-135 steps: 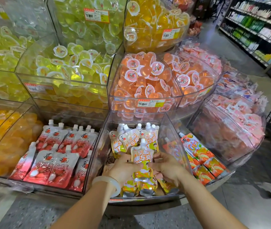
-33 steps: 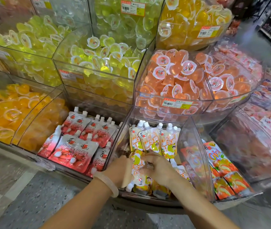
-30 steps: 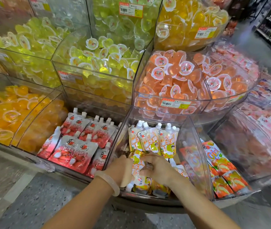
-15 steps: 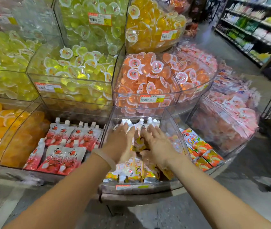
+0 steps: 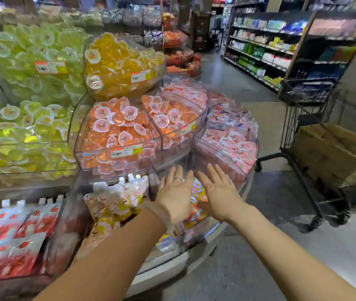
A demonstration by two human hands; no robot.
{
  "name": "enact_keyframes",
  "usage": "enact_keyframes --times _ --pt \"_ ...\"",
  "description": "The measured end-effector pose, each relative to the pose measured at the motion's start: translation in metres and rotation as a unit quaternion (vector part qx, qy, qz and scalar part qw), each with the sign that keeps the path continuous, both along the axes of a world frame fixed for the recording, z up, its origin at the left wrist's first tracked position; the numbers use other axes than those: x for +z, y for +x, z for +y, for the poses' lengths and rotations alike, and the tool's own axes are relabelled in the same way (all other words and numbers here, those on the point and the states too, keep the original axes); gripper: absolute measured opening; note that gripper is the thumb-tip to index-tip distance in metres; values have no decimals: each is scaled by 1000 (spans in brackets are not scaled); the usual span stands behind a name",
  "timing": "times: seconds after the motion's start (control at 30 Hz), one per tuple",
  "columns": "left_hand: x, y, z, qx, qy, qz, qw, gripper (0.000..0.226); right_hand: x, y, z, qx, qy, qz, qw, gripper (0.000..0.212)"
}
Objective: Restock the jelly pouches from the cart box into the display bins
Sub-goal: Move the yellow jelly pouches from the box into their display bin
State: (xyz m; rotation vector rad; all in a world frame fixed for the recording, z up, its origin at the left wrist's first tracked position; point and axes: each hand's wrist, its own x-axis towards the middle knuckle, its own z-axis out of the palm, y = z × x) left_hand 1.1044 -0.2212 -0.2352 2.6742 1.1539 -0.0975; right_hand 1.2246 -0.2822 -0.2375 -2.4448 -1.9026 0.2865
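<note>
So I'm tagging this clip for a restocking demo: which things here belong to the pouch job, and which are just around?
Job:
left hand, open
right hand, open
yellow jelly pouches
clear pouch bin
cart
cardboard box

Just around:
red pouches
orange jelly cups
green jelly cups
aisle shelves

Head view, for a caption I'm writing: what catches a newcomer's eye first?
Two open hands, left hand and right hand, hover empty over the lower bins. Behind them, a bin of orange jelly cups glows at centre, with green jelly cups on the left. A shopping cart with a cardboard box stands right.
</note>
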Motion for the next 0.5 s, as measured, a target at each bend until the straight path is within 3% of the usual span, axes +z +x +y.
enact_keyframes --times 0.5 --pt "10 356 -164 -200 -19 5 980 91 5 325 -217 -247 3 -7 969 87"
